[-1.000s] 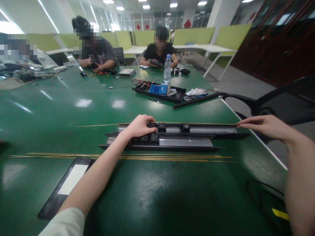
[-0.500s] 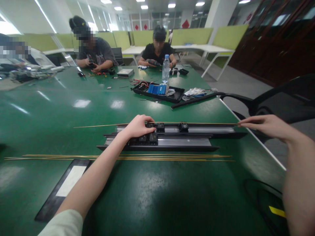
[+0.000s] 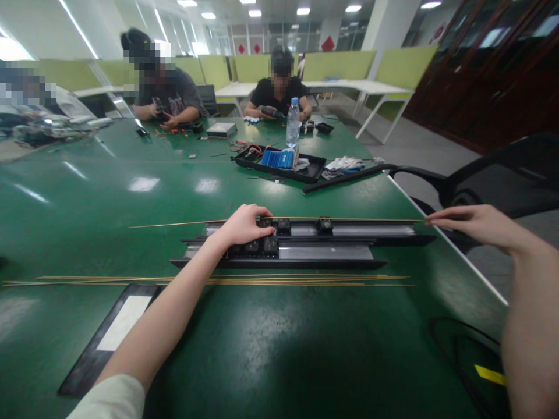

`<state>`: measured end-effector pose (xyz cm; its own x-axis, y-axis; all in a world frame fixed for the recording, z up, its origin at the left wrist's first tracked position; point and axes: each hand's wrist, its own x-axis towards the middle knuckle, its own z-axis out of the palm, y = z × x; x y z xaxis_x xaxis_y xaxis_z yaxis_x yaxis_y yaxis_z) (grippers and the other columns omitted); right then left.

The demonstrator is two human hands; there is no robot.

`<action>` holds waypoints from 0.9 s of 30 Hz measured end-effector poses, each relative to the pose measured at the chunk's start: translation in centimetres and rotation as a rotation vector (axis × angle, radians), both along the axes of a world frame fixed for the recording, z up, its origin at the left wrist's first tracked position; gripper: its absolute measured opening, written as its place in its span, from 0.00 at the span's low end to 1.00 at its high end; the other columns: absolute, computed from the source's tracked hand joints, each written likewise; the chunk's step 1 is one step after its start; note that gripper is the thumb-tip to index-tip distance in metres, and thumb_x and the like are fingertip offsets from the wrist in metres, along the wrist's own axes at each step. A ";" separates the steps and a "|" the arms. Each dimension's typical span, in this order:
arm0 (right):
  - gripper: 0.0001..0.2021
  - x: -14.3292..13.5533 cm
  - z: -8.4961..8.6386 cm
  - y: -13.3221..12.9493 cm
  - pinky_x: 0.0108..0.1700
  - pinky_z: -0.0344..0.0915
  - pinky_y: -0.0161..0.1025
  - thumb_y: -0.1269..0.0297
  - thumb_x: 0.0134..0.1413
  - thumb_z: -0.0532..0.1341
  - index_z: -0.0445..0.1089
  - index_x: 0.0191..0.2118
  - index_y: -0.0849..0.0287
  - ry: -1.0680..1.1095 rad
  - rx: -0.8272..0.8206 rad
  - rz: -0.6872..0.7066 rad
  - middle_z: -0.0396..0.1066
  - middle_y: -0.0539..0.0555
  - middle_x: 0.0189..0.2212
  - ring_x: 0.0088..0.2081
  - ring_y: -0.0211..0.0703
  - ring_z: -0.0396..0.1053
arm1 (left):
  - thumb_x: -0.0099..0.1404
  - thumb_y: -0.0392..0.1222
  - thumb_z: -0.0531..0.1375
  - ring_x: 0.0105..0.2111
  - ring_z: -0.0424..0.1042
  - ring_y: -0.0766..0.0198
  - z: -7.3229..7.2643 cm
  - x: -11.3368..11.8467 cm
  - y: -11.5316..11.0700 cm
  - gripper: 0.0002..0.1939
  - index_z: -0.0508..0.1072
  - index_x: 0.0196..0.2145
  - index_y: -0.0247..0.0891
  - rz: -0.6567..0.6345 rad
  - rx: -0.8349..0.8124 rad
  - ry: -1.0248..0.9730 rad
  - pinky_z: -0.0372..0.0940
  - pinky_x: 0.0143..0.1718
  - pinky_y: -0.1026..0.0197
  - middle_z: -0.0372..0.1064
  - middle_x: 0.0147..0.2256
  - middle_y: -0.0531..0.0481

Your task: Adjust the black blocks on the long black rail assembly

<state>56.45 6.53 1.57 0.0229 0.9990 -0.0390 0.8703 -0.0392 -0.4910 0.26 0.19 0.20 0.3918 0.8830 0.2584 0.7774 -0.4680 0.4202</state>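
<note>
My left hand (image 3: 245, 224) is closed, thumb and fingers around a small black block (image 3: 264, 222) in the far black channel rail (image 3: 375, 231). Two more black blocks, a nearer one (image 3: 283, 226) and one farther right (image 3: 324, 225), sit in the same rail. A thin brass-coloured rod (image 3: 301, 219) runs lengthwise along its back, past the blocks; whether it passes through them I cannot tell. At the rod's right end, my right hand (image 3: 476, 226) pinches it between thumb and fingers. In front lies a second rail (image 3: 327, 253) with several black blocks, partly hidden by my left wrist.
Several loose rods (image 3: 279, 280) lie across the table in front of the rails. A dark flat panel with a white label (image 3: 124, 323) is at the left, a black cable (image 3: 454, 355) at the right. Farther back are a tool tray (image 3: 312, 170), gloves (image 3: 343, 166), a bottle (image 3: 292, 125) and co-workers.
My right hand has shifted very slightly right at the rod's end. My left hand stays on the block, and the rails stay in place.
</note>
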 end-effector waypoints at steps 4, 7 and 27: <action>0.23 -0.2 0.1 -0.1 0.55 0.64 0.53 0.43 0.35 0.69 0.82 0.35 0.53 0.009 -0.001 -0.022 0.81 0.57 0.40 0.49 0.64 0.73 | 0.59 0.49 0.64 0.40 0.78 0.54 0.1 0.1 -0.1 0.14 0.80 0.39 0.39 0.001 0.000 0.003 0.68 0.44 0.57 0.80 0.39 0.47; 0.23 -0.2 0.2 -0.1 0.54 0.64 0.54 0.42 0.34 0.69 0.82 0.35 0.54 0.004 0.011 -0.035 0.81 0.58 0.39 0.47 0.63 0.73 | 0.59 0.49 0.64 0.40 0.78 0.54 0.1 0.1 -0.1 0.14 0.80 0.39 0.39 0.003 -0.002 0.004 0.68 0.44 0.57 0.80 0.39 0.47; 0.17 -21.9 -4.1 -1.8 0.44 0.71 0.48 0.63 0.67 0.53 0.76 0.52 0.41 0.166 0.489 0.759 0.77 0.51 0.42 0.42 0.50 0.75 | 0.59 0.50 0.64 0.42 0.77 0.54 -0.1 0.0 0.2 0.15 0.80 0.41 0.41 0.006 -0.030 0.010 0.70 0.44 0.57 0.80 0.40 0.47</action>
<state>34.54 4.70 -2.58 -0.6143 0.6496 0.4480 0.4943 0.7593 -0.4232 0.28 0.40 0.14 0.3887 0.8928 0.2275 0.7847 -0.4502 0.4260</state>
